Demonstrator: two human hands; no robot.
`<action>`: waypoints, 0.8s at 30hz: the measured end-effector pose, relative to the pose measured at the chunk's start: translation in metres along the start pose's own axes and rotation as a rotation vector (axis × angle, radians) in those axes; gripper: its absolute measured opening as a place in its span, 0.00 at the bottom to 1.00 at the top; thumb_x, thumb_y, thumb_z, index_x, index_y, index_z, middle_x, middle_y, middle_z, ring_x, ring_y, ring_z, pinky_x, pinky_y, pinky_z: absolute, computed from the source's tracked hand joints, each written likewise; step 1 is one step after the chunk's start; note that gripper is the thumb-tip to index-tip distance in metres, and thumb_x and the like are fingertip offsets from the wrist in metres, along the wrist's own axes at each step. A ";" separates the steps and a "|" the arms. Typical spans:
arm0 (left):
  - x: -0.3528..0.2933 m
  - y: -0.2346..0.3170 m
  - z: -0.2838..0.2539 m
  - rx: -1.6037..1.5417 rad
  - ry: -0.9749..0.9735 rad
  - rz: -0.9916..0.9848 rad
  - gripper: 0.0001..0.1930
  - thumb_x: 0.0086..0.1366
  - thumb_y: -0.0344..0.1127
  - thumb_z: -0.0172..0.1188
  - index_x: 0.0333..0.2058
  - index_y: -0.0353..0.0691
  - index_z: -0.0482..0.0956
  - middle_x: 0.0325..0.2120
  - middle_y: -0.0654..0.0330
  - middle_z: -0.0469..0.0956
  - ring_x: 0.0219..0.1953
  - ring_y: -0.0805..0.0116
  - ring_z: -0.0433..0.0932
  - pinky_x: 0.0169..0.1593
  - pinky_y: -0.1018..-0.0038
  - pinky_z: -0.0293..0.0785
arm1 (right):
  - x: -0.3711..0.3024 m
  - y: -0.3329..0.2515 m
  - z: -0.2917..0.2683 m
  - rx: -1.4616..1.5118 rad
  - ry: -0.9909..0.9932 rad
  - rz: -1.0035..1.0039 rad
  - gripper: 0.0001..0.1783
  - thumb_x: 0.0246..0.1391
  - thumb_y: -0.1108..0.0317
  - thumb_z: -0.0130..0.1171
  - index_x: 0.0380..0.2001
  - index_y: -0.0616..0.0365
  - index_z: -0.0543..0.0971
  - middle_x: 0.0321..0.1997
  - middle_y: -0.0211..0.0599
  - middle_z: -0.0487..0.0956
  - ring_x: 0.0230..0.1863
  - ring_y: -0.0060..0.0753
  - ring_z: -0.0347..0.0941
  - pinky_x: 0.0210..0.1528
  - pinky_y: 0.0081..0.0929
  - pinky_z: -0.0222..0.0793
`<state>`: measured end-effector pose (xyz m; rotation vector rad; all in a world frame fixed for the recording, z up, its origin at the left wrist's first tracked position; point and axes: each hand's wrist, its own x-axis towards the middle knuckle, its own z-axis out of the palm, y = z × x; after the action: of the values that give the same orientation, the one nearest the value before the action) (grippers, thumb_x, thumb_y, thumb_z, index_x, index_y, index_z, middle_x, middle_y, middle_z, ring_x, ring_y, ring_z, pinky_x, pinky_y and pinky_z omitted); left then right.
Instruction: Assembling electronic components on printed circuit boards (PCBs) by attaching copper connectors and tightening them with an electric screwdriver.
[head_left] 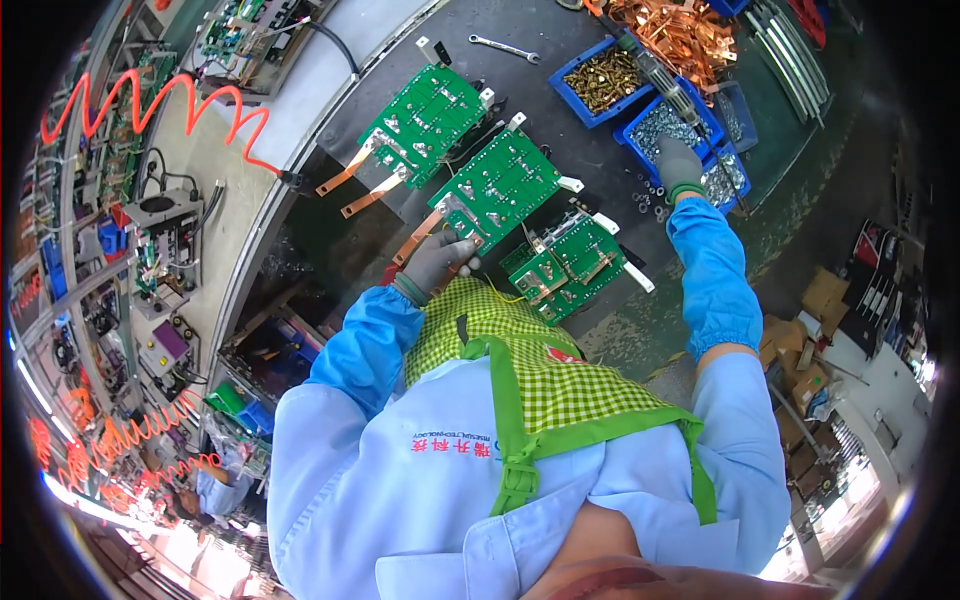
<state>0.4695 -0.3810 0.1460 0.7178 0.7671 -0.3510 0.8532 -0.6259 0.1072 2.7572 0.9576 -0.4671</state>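
Observation:
My left hand (440, 262), in a grey glove, is closed at the near corner of a green circuit board (510, 185), beside its copper strip (417, 238). My right hand (678, 165), also gloved, reaches into a blue bin (628, 135) of small metal washers or nuts; its fingertips are hidden among them. A similar green board (428, 118) with two copper strips lies farther left. Nearer my apron, on the right, sits a smaller green board assembly (580, 262) with pale metal tabs. All of them rest on the dark table (540, 95).
A blue bin of brass-coloured screws (603, 82) stands beyond my right hand, near piled copper pieces (675, 40). Loose washers (655, 205) lie beside the bins. A wrench (505, 47) lies at the far side. An orange coiled hose (190, 105) hangs at the left.

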 end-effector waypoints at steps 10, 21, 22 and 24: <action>-0.001 -0.001 0.006 0.044 0.050 -0.007 0.08 0.61 0.34 0.54 0.35 0.35 0.71 0.25 0.58 0.76 0.24 0.76 0.74 0.28 0.81 0.72 | 0.001 0.010 0.016 0.093 0.039 -0.048 0.19 0.50 0.63 0.50 0.47 0.51 0.73 0.41 0.49 0.76 0.43 0.51 0.73 0.45 0.43 0.67; 0.001 -0.006 0.007 0.043 0.081 0.026 0.09 0.61 0.35 0.54 0.37 0.37 0.72 0.25 0.61 0.75 0.24 0.78 0.74 0.26 0.85 0.72 | -0.013 0.024 -0.002 0.215 0.117 0.141 0.16 0.47 0.65 0.53 0.42 0.54 0.75 0.40 0.52 0.76 0.44 0.53 0.72 0.46 0.42 0.67; 0.001 -0.006 0.008 0.060 0.101 0.017 0.09 0.61 0.35 0.54 0.36 0.36 0.72 0.26 0.61 0.75 0.24 0.78 0.74 0.26 0.85 0.72 | -0.013 0.026 0.001 0.217 0.123 0.137 0.16 0.47 0.65 0.53 0.42 0.54 0.75 0.40 0.52 0.76 0.44 0.53 0.72 0.46 0.42 0.67; -0.003 -0.006 0.011 0.048 0.114 0.040 0.09 0.60 0.35 0.54 0.36 0.36 0.72 0.26 0.61 0.74 0.26 0.77 0.74 0.26 0.84 0.73 | -0.017 0.027 0.002 0.236 0.142 0.146 0.16 0.48 0.64 0.54 0.41 0.56 0.75 0.40 0.51 0.77 0.44 0.53 0.72 0.46 0.42 0.67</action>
<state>0.4701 -0.3931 0.1507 0.8030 0.8532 -0.2946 0.8571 -0.6569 0.1135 3.0819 0.7660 -0.3877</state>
